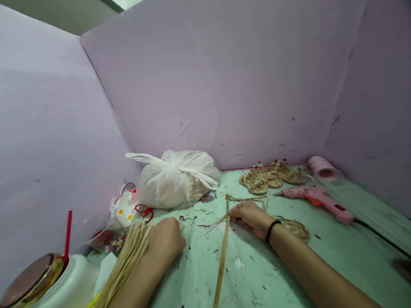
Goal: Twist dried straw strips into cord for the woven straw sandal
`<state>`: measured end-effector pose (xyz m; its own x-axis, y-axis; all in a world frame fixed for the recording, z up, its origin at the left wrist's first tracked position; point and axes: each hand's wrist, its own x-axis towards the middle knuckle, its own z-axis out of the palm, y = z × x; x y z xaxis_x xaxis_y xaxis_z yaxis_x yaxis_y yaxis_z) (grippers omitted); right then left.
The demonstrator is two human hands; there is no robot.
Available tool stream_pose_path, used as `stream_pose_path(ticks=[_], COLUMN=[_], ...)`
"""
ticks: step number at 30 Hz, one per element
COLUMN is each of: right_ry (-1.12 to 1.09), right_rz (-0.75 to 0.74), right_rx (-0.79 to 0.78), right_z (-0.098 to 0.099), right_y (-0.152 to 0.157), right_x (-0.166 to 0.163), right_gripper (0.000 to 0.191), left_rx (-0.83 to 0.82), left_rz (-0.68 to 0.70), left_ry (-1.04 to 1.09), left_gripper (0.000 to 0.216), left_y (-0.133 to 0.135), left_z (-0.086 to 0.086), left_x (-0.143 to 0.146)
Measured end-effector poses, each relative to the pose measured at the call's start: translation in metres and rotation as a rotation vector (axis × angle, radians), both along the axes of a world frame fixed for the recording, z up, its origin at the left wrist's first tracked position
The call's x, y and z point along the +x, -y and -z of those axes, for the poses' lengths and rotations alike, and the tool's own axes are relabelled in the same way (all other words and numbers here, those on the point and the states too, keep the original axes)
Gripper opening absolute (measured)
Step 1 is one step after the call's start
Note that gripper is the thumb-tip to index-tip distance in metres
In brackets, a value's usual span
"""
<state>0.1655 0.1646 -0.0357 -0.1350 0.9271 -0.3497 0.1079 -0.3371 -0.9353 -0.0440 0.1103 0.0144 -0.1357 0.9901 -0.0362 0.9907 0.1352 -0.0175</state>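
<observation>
My left hand (166, 241) is closed at the upper end of a bundle of pale dried straw strips (124, 260). Its fingertips are mostly hidden behind the back of the hand. Near the middle of the table my right hand (249, 217), with a black band at the wrist, pinches a long flat straw strip (222, 260). The strip runs down toward me, and a thin twisted or braided straw piece (245, 198) lies just beyond the fingers. A flat coil of braided straw (293, 228) rests partly behind my right wrist.
A pink glue gun (318, 198) with a black cord lies right, below a pink roll (324, 168). Several braided straw coils (270, 176) sit at the back. A tied white plastic bag (177, 179) stands back left. Front left is a white lidded mug (64, 291). Lilac walls (237, 72) enclose the table.
</observation>
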Motion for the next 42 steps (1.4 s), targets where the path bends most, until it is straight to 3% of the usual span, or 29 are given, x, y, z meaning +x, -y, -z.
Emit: stream_pose_path(ticks=[2, 4, 7, 10, 14, 20, 24, 27, 29, 33, 37, 42], right_ry=[-0.002, -0.007, -0.012, -0.02, -0.032, -0.038, -0.037, -0.028, -0.021, -0.027, -0.046, -0.06], right_rz=[-0.003, -0.008, -0.008, -0.01, -0.019, -0.019, -0.014, -0.008, -0.003, 0.001, 0.001, 0.004], right_rx=[-0.007, -0.008, -0.006, -0.005, -0.009, -0.013, -0.004, 0.006, 0.01, 0.013, -0.004, -0.021], right_z=[-0.001, -0.001, 0.0, 0.0, -0.001, -0.001, -0.002, -0.005, -0.006, -0.01, -0.011, -0.011], right_y=[0.0, 0.0, 0.0, 0.0, 0.0, -0.001, -0.001, -0.001, 0.0, 0.0, -0.001, -0.001], right_x=[0.0, 0.001, 0.001, 0.002, 0.003, 0.002, 0.003, 0.007, 0.01, 0.013, 0.012, 0.012], right_gripper=[0.019, 0.019, 0.019, 0.019, 0.02, 0.017, 0.014, 0.011, 0.01, 0.009, 0.009, 0.009], left_rx=[0.02, 0.015, -0.023, -0.015, -0.134, -0.223, -0.311, -0.413, -0.367, -0.386, -0.42, -0.324], left_rz=[0.002, -0.034, -0.196, -0.153, -0.126, -0.028, 0.07, 0.119, 0.129, 0.165, 0.119, 0.119], left_ry=[0.14, 0.416, 0.854, 1.1, 1.046, 1.052, 1.032, 0.984, 0.915, 0.925, 0.953, 0.973], left_gripper=[0.009, 0.006, 0.007, 0.014, 0.016, 0.019, 0.01, 0.009, 0.008, 0.007, 0.006, 0.004], left_y=[-0.007, -0.017, -0.032, -0.043, -0.051, -0.06, -0.058, -0.058, -0.062, -0.072, -0.074, -0.07], left_z=[-0.003, -0.012, -0.034, -0.057, -0.076, -0.088, -0.075, -0.045, -0.022, 0.01, 0.016, 0.016], left_x=[-0.005, -0.011, -0.019, -0.025, -0.03, -0.027, 0.008, 0.045, 0.064, 0.078, 0.077, 0.08])
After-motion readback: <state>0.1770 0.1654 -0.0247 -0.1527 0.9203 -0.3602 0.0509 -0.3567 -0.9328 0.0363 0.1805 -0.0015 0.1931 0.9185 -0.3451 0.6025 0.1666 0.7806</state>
